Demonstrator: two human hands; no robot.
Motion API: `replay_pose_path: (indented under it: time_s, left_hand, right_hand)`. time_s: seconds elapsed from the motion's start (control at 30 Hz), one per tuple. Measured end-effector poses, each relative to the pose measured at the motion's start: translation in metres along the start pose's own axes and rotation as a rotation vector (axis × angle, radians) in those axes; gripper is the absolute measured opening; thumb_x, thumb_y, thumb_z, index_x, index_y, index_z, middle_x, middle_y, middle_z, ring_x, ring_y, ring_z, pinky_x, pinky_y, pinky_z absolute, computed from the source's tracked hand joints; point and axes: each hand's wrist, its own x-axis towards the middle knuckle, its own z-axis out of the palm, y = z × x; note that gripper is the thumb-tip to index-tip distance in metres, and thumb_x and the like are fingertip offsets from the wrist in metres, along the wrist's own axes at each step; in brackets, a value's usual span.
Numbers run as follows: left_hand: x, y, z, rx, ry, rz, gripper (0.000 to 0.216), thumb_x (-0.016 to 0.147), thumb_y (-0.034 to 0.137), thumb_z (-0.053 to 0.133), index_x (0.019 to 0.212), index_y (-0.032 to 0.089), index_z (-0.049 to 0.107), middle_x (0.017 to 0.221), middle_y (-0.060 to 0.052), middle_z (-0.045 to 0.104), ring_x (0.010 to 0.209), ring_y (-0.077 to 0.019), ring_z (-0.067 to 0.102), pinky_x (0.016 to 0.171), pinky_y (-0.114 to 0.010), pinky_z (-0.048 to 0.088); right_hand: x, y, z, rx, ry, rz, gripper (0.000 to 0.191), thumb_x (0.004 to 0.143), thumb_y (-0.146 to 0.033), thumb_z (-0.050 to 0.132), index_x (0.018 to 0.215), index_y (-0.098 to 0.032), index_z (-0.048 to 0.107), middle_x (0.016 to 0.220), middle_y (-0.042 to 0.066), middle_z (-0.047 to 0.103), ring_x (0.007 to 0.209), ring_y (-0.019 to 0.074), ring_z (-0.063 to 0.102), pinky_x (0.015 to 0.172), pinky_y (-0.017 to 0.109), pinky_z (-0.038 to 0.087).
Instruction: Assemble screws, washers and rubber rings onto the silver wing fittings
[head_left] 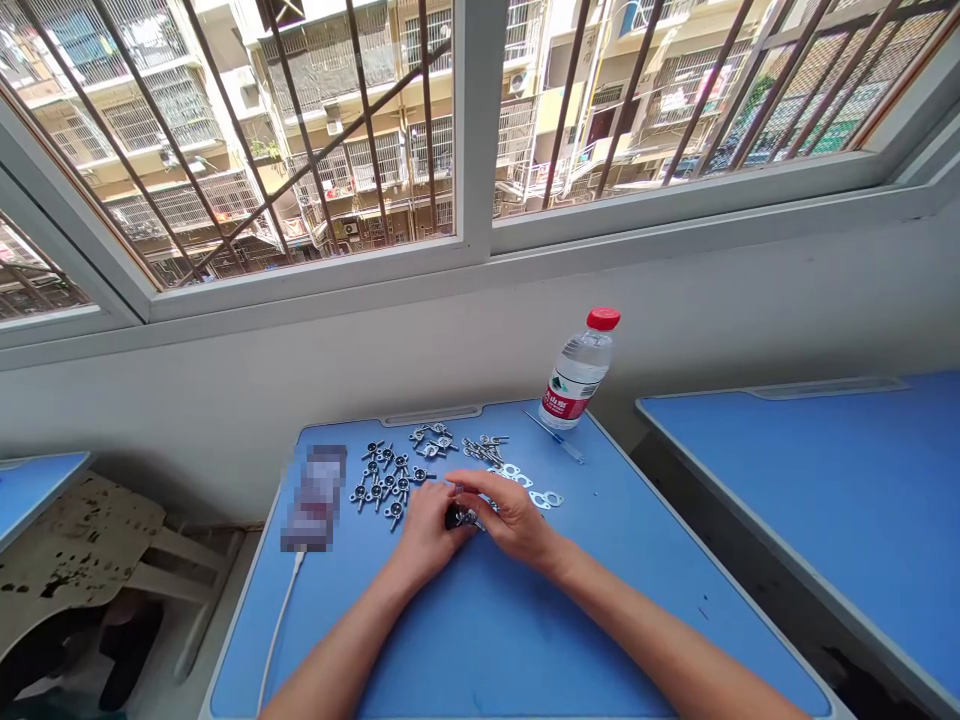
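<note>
Both my hands meet over the middle of a blue desk (525,640). My left hand (427,528) and my right hand (510,515) have their fingers pinched together on a small dark metal part (465,518) held between them. Rows of several small metal parts (386,478) lie just beyond my left hand. Flat silvery rings (544,497) lie past my right hand. More loose metal pieces (480,448) sit further back.
A water bottle (579,372) with a red cap stands at the desk's far right corner, a thin clear stick (556,437) beside it. A phone (315,497) with a white cable (279,625) lies at the left. Another blue desk (825,480) stands to the right.
</note>
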Motion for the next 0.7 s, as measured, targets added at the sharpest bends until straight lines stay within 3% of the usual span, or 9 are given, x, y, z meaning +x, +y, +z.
replay_pose_path:
  time_s: [0.17, 0.47, 0.7]
  left_hand:
    - [0.000, 0.000, 0.002, -0.004, 0.014, 0.005, 0.022, 0.078, 0.017, 0.069, 0.100, 0.020, 0.062, 0.106, -0.005, 0.068, 0.097, -0.0256, 0.057, 0.082, -0.035, 0.041]
    - [0.000, 0.004, -0.001, 0.010, 0.008, 0.010, 0.015, 0.080, 0.018, 0.068, 0.093, 0.021, 0.062, 0.096, -0.003, 0.068, 0.089, -0.0229, 0.056, 0.077, -0.034, 0.040]
    - [-0.001, 0.002, 0.000, -0.006, 0.022, 0.028, 0.014, 0.079, 0.015, 0.069, 0.090, 0.020, 0.061, 0.096, -0.003, 0.068, 0.088, -0.0227, 0.055, 0.076, -0.033, 0.039]
  right_hand:
    - [0.001, 0.002, 0.004, 0.018, 0.007, 0.013, 0.032, 0.096, -0.020, 0.048, 0.123, -0.027, 0.063, 0.100, 0.005, 0.074, 0.089, 0.0197, 0.069, 0.081, 0.034, 0.056]
    - [0.004, -0.003, 0.003, 0.044, 0.051, 0.136, 0.021, 0.092, -0.020, 0.052, 0.105, -0.022, 0.069, 0.088, 0.005, 0.073, 0.078, 0.0184, 0.068, 0.077, 0.031, 0.056]
    - [0.006, -0.008, 0.004, 0.042, 0.083, 0.136, 0.018, 0.089, -0.017, 0.053, 0.097, -0.022, 0.069, 0.087, 0.003, 0.072, 0.077, 0.0178, 0.067, 0.075, 0.029, 0.054]
